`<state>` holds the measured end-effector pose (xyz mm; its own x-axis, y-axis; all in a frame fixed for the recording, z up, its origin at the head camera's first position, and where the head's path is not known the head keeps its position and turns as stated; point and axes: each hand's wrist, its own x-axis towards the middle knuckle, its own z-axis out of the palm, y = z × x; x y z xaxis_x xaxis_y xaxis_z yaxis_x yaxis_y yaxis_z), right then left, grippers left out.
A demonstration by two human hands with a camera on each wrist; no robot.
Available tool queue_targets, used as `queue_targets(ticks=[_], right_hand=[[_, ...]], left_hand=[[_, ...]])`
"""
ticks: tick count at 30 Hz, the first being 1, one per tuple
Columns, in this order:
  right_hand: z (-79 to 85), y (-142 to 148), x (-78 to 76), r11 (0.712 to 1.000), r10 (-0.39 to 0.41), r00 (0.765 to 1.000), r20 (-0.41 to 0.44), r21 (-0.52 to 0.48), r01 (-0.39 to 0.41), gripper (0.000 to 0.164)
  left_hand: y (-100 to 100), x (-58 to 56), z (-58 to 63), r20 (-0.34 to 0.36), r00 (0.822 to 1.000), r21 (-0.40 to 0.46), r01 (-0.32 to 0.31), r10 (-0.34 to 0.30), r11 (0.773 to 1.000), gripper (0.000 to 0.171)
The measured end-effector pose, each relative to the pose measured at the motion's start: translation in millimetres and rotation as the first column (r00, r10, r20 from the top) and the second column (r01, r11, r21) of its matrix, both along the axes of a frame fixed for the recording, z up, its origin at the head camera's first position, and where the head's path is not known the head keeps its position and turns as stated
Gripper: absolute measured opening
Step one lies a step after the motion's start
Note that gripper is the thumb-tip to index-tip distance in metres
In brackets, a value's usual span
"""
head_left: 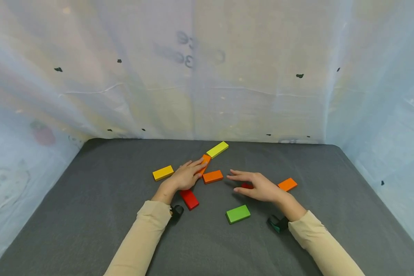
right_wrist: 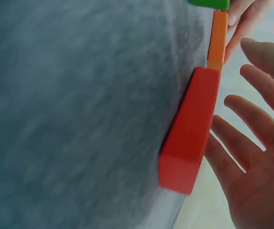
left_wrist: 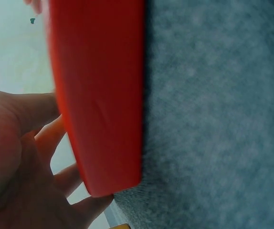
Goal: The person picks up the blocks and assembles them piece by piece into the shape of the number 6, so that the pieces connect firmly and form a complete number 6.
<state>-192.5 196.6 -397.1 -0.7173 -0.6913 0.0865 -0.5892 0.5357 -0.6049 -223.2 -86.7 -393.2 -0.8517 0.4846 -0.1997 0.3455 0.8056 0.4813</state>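
Observation:
My left hand (head_left: 187,175) reaches over an orange block (head_left: 205,159), its fingers extended across the top and partly hiding it. By that wrist lies a red block (head_left: 189,199), which looms large as the red block (left_wrist: 99,95) in the left wrist view and covers part of the fingers. My right hand (head_left: 260,186) hovers with spread fingers above another red block (head_left: 247,186), mostly hidden under it. In the right wrist view, that red block (right_wrist: 189,133) is beside the spread fingers, with nothing held. A second orange block (head_left: 212,176) lies between the hands.
Beyond the left fingertips lies a yellow-green block (head_left: 217,149). A yellow block (head_left: 163,173) is left of the left hand, a green block (head_left: 238,214) nearer the front, and an orange block (head_left: 288,184) behind the right wrist. Pale sheeting (head_left: 248,107) encloses the dark grey table (head_left: 89,214).

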Motion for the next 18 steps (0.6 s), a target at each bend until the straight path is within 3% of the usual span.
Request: queue_targets(ticks=[18], right_hand=[[-3.5, 26.1, 11.0, 0.998, -0.042, 0.999, 0.003, 0.037, 0.042, 0.045]], left_hand=[[-1.0, -1.3, -3.1, 0.025, 1.0, 0.004, -0.004, 0.003, 1.0, 0.05]])
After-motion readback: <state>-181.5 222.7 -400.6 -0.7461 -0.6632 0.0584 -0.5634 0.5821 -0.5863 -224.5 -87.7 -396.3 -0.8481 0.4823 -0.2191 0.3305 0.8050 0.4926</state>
